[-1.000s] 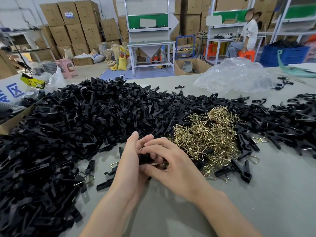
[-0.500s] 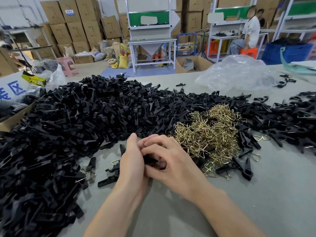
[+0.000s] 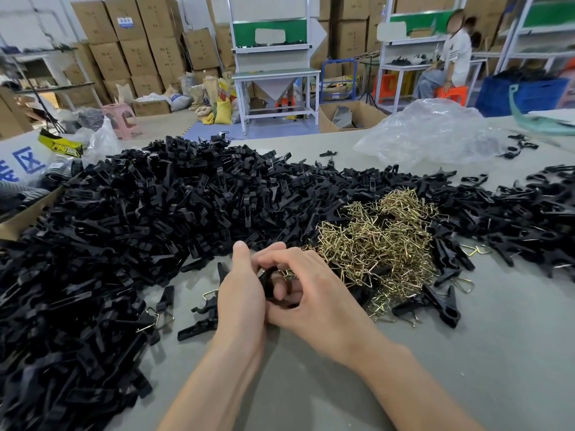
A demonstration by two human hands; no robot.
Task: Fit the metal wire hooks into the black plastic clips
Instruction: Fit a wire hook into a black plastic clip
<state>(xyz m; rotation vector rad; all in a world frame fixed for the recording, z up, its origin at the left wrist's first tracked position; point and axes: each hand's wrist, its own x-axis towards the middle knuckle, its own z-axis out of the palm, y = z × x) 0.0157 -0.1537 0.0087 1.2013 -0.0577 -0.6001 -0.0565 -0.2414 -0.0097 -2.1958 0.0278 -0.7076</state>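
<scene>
The left hand (image 3: 241,290) is curling round a black clip (image 3: 267,279), the right hand (image 3: 314,295) is pinching at it from the right with bent fingers, and the pile of wire hooks (image 3: 373,244) is lying just beyond the right hand, nearer it than the left.

We read one large blue character, 区, on the white sack (image 3: 18,163) at the far left. The yellow strip (image 3: 60,146) beside it begins "PRO"; the rest is illegible to us, as is the blue label on a carton (image 3: 126,22).
</scene>
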